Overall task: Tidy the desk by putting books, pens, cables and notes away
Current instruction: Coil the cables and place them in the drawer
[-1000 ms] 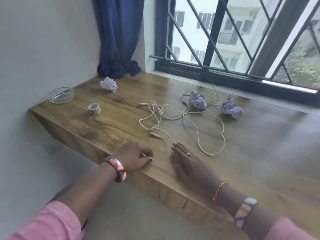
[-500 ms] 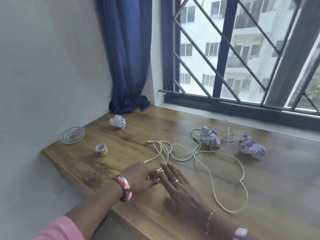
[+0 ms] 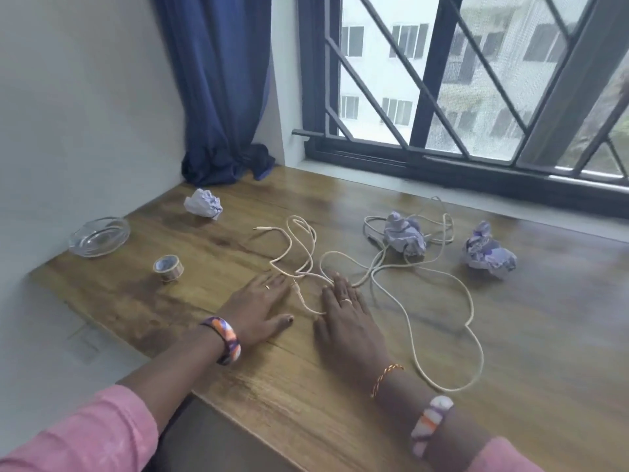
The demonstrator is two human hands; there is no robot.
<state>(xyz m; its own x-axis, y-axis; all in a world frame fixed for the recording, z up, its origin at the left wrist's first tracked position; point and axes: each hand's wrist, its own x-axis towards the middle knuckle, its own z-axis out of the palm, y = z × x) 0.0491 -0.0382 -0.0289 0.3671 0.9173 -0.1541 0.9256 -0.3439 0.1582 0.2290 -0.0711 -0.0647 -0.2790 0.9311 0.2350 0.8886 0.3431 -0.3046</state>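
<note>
A wooden counter (image 3: 340, 403) runs under a barred window, seen from above by the person working at it. Far out to the left of the fingers, against the wall, sits a shallow glass dish (image 3: 98, 236), and nearer in, just left of the left fingertips, a small roll of clear tape (image 3: 168, 267). Beyond the left fingers, near a blue curtain (image 3: 221, 97) bunched in the corner, lies a crumpled paper ball (image 3: 203, 208). The left hand (image 3: 257, 310) lies palm down on the counter, its fingers straight and loosely together, holding nothing. A cream cable (image 3: 374, 277) sprawls in loose loops ahead of both hands; one plug end lies in the gap between the two hands, and a strand passes under or right at the right fingertips, though which is unclear. The right hand (image 3: 347, 321) also lies flat, fingers extended and slightly spread, a ring on one finger. Beyond the right fingers a second paper ball (image 3: 405, 238) rests on the far cable loops, and further right a third paper ball (image 3: 488, 255) sits apart from the cable.
</note>
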